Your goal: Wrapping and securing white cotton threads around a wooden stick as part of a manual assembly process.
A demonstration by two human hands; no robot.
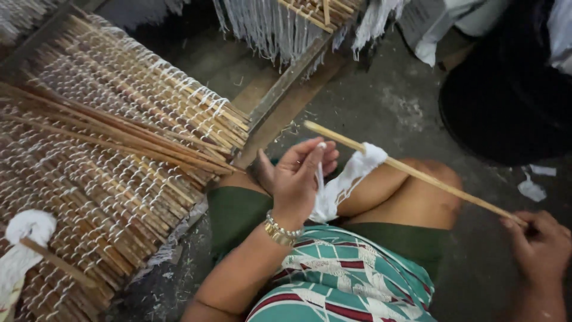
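My right hand (541,243) grips the near end of a long bamboo stick (429,180) that slants up to the left across my knee. A band of white string (351,173) is wound around the stick's middle. My left hand (298,179) pinches the loose strand of that string just below the stick, fingers curled around it. A bracelet sits on my left wrist. My bent legs in green shorts lie beneath both hands.
A woven mat of bamboo sticks and white string (107,155) fills the left, with loose sticks (119,134) lying on it. A stick with a string ball (30,229) rests at lower left. A wooden frame (286,80) and a dark round object (506,101) stand beyond.
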